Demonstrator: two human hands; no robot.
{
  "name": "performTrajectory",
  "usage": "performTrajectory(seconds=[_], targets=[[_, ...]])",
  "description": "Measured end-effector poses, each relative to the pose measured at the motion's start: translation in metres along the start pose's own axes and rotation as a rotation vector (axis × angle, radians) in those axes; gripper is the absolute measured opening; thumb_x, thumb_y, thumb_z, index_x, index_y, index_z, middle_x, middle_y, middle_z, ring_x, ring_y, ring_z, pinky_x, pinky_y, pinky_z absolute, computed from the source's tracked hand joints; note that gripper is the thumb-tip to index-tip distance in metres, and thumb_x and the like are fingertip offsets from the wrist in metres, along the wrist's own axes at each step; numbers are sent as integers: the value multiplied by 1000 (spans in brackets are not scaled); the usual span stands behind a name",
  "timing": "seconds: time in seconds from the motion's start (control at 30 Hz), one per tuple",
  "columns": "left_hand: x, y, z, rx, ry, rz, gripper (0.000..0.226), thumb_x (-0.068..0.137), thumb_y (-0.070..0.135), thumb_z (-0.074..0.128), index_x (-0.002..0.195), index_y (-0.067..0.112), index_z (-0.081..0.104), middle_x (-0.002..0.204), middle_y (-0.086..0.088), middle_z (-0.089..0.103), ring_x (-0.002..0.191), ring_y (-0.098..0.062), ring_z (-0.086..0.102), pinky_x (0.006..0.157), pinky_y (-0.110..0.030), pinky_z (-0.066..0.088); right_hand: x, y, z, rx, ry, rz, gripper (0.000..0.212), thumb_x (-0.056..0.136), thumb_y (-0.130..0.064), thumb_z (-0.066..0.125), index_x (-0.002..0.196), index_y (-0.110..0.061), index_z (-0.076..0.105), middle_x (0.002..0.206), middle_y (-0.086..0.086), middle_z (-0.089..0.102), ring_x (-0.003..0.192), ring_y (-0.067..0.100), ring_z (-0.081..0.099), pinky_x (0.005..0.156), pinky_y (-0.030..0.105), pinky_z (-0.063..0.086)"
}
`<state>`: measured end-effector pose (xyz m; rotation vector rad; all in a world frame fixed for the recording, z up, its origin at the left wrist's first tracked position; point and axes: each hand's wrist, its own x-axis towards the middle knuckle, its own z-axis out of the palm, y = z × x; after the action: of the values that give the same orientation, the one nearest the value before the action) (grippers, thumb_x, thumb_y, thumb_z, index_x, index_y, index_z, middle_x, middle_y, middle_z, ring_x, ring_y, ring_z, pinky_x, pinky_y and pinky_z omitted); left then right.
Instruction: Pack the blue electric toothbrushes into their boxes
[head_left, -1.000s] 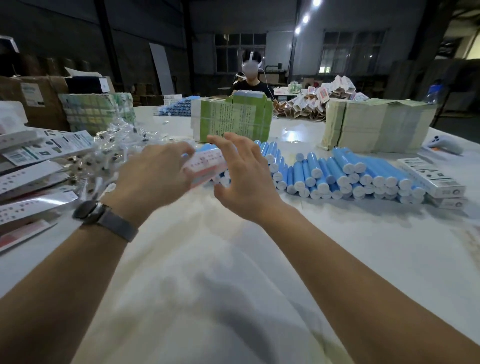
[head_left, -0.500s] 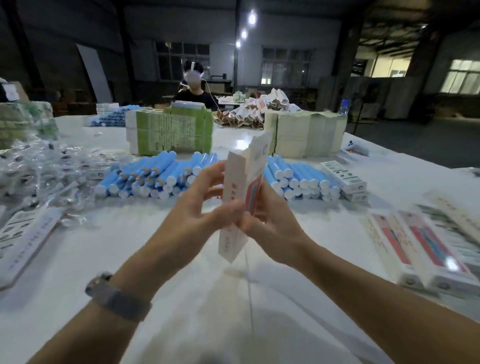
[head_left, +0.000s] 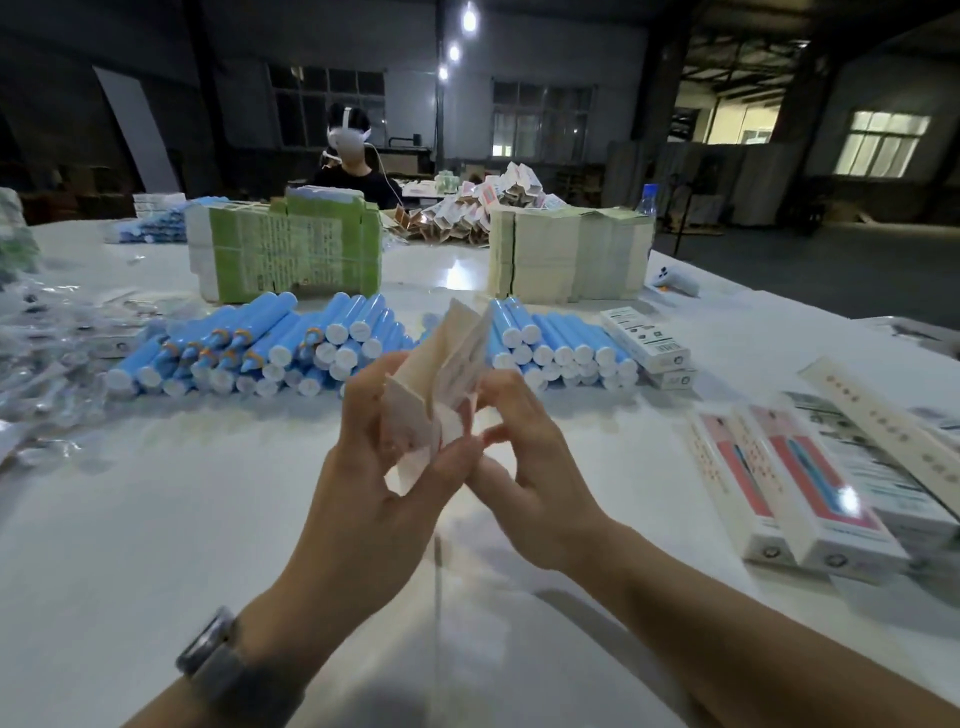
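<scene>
A white toothbrush box (head_left: 441, 384) with red print stands on end above the table, partly spread open, its lower flaps loose. My left hand (head_left: 374, 467) grips its left side and lower end. My right hand (head_left: 524, 457) pinches a bottom flap on the right. Behind them lie two stacks of blue electric toothbrushes (head_left: 249, 348), another stack (head_left: 550, 348) to the right, white end caps toward me.
Closed boxes (head_left: 800, 483) lie at the right on the white table (head_left: 156, 519). Bundles of flat cartons, green (head_left: 285, 254) and cream (head_left: 566, 254), stand behind the brushes. Clear plastic bags (head_left: 47, 343) pile at the left. A person (head_left: 353, 161) sits across the table.
My hands lifted the flat box from the left pile and brought it upright to the middle. It has since spread open and tipped, and my fingers moved to its lower flaps. The view swung right.
</scene>
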<state>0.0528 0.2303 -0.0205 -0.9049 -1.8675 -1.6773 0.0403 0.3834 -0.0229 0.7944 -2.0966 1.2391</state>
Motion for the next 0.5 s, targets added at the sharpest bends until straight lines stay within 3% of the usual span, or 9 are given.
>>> performTrajectory(seconds=[0.07, 0.17, 0.2, 0.27, 0.33, 0.4, 0.5], targets=[[0, -1, -1, 30, 0, -20, 46, 82, 56, 65, 112, 66, 32, 113, 29, 64, 100, -8, 68, 78, -43, 61, 7, -4, 1, 153, 63, 69, 31, 87, -39, 47, 115, -27, 53, 108, -5, 60, 97, 15, 57, 76, 31, 51], [-1, 0, 0, 61, -31, -35, 48, 80, 78, 56, 116, 67, 26, 109, 35, 54, 104, -7, 61, 76, -21, 54, 22, -7, 4, 283, 119, 148, 8, 86, -35, 50, 86, -35, 57, 75, -16, 58, 71, 7, 54, 64, 26, 46], [-1, -2, 0, 72, -22, -45, 45, 84, 74, 55, 117, 68, 25, 104, 37, 50, 101, -2, 58, 75, -17, 50, 25, -8, 2, 319, 109, 138, 9, 85, -32, 53, 77, -33, 59, 68, -16, 56, 65, 3, 51, 61, 23, 43], [1, -7, -1, 81, -3, -70, 54, 90, 45, 56, 118, 73, 20, 93, 40, 45, 92, 9, 55, 73, -14, 48, 38, -6, -3, 366, 98, 116, 10, 76, -28, 60, 67, -29, 61, 58, -20, 56, 56, -4, 49, 57, 16, 40], [0, -10, -2, 111, -101, -80, 65, 91, 29, 52, 135, 62, 19, 94, 37, 44, 95, 14, 54, 73, -9, 48, 60, 8, -12, 250, 149, 221, 8, 74, -25, 61, 66, -27, 59, 51, -21, 57, 49, -6, 52, 54, 16, 45], [2, -9, -3, 258, -177, -59, 50, 99, 35, 52, 146, 36, 36, 102, 26, 45, 104, 12, 51, 80, -2, 42, 91, 31, -19, 12, 243, 367, 11, 85, -23, 62, 75, -28, 59, 55, -13, 59, 51, 1, 54, 59, 33, 51], [3, -6, -4, 359, -168, -66, 52, 88, 52, 46, 130, 25, 59, 104, 18, 44, 106, 7, 48, 80, 0, 40, 125, 61, -27, -461, 150, 527, 6, 91, -26, 60, 95, -30, 61, 80, -11, 61, 79, 13, 60, 73, 34, 51]])
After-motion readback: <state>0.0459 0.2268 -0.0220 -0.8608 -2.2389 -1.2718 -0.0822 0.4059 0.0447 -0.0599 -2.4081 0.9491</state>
